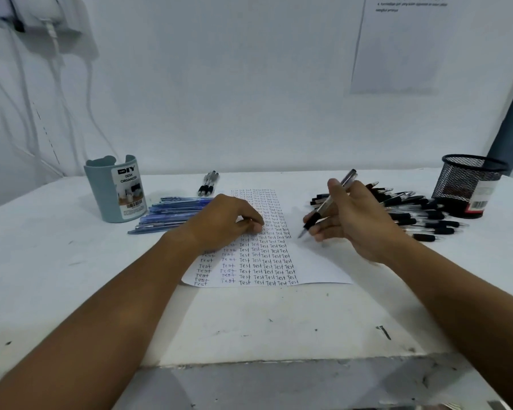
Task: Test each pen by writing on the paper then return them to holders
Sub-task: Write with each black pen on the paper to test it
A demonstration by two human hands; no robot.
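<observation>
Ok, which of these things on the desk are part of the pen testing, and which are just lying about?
Part of the job:
paper
black pen held in the right hand
left hand resting on the paper
black pen pile
blue pen pile
three pens apart
grey holder
mesh holder

Just lying about:
cables
wall notice

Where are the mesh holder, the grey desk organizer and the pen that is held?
mesh holder (462,184): head view, on its mesh wall.
grey desk organizer (104,196): head view, on its bare front wall.
held pen (312,221): head view, on its black grip.
</observation>
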